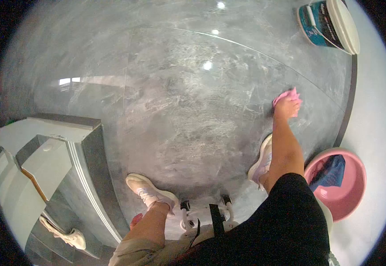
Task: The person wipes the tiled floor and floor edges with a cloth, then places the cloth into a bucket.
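My right hand (288, 107) reaches out past my right shoe and presses a crumpled pink cloth (293, 94) against the grey floor (179, 102). Its fingers are bent over the cloth, which bunches out around them. The black sleeve (281, 217) runs from the bottom of the view towards it. My left hand is outside the picture. A pink basin (354, 208) stands beside the right arm, with a dark blue cloth (333, 172) draped inside it.
A white-lidded paint bucket (328, 26) stands by the right wall. At the left is a grey-white cabinet (64, 128) with a pale shoe (64, 234) near its lower part. My shoes (150, 190) are spread apart, with a wheeled seat's casters (185, 205) between them.
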The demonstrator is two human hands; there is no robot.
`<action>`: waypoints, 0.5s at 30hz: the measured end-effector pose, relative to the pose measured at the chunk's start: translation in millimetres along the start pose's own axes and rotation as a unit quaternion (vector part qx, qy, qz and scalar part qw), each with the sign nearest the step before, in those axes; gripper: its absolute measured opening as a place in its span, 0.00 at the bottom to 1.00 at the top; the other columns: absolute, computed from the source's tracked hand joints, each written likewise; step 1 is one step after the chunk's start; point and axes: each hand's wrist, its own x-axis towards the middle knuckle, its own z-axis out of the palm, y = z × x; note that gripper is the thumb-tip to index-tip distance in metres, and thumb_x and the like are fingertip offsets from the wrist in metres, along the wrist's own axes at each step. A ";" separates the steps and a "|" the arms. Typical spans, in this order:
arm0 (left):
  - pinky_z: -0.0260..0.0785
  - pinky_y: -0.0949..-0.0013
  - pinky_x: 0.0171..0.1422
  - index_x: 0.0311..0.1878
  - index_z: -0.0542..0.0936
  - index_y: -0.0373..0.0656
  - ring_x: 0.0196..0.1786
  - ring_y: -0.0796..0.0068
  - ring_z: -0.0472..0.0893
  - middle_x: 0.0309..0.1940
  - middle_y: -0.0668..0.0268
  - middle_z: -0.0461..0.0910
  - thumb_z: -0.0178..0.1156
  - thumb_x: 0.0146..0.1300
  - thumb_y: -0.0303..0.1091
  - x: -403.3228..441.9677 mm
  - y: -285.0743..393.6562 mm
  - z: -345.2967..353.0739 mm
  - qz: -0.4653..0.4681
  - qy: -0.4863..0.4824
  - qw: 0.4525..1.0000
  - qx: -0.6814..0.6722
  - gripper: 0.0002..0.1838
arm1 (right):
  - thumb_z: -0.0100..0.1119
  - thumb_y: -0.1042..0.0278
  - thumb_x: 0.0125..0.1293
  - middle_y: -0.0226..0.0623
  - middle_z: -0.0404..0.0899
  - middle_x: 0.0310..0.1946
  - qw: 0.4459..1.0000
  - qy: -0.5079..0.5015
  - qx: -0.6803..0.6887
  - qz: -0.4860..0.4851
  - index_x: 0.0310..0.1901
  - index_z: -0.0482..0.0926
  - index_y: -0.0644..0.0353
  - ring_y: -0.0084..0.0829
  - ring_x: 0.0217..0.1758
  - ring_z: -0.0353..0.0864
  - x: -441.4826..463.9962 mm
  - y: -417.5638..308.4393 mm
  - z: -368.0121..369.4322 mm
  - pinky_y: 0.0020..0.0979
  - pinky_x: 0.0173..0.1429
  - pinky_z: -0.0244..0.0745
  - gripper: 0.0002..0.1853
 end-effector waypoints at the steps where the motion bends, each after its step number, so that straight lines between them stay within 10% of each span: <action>1: 0.69 0.66 0.55 0.59 0.75 0.45 0.57 0.67 0.73 0.56 0.62 0.73 0.54 0.70 0.39 -2.1 -2.3 -0.2 -0.004 0.000 1.000 -0.003 0.17 | 0.42 0.57 0.70 0.41 0.80 0.38 0.989 -0.077 -0.047 0.120 0.39 0.79 0.58 0.45 0.49 0.77 13.4 -16.9 2.8 0.47 0.57 0.69 0.17; 5: 0.70 0.66 0.54 0.59 0.75 0.45 0.56 0.68 0.73 0.56 0.63 0.74 0.54 0.70 0.40 -8.9 -8.1 -6.6 -0.017 -0.008 1.000 -0.011 0.17 | 0.48 0.59 0.64 0.40 0.80 0.34 0.962 -0.097 0.120 -0.226 0.37 0.79 0.58 0.45 0.44 0.78 15.5 -151.2 -49.3 0.46 0.51 0.71 0.13; 7: 0.70 0.66 0.54 0.59 0.75 0.45 0.55 0.68 0.74 0.55 0.63 0.75 0.54 0.71 0.40 -9.9 -5.6 -9.8 -0.019 -0.013 1.000 -0.014 0.17 | 0.51 0.62 0.60 0.47 0.79 0.49 0.941 -0.023 0.251 -0.227 0.47 0.81 0.59 0.47 0.62 0.71 -21.7 -212.4 -35.0 0.48 0.67 0.59 0.17; 8: 0.70 0.66 0.54 0.59 0.75 0.45 0.55 0.68 0.74 0.55 0.63 0.75 0.54 0.71 0.40 -10.9 -3.2 -11.6 -0.019 -0.015 1.000 -0.017 0.17 | 0.55 0.57 0.58 0.44 0.70 0.62 0.936 -0.139 0.223 -0.236 0.58 0.74 0.57 0.46 0.70 0.61 -34.8 -243.3 -48.0 0.51 0.74 0.45 0.26; 15: 0.70 0.67 0.53 0.59 0.75 0.45 0.54 0.70 0.75 0.54 0.65 0.76 0.54 0.71 0.40 -0.6 29.4 -27.8 -0.011 -0.067 0.996 -0.065 0.18 | 0.54 0.59 0.60 0.46 0.65 0.66 0.822 -0.117 0.266 -0.490 0.65 0.66 0.62 0.46 0.73 0.57 -72.3 -348.5 -31.2 0.53 0.76 0.44 0.31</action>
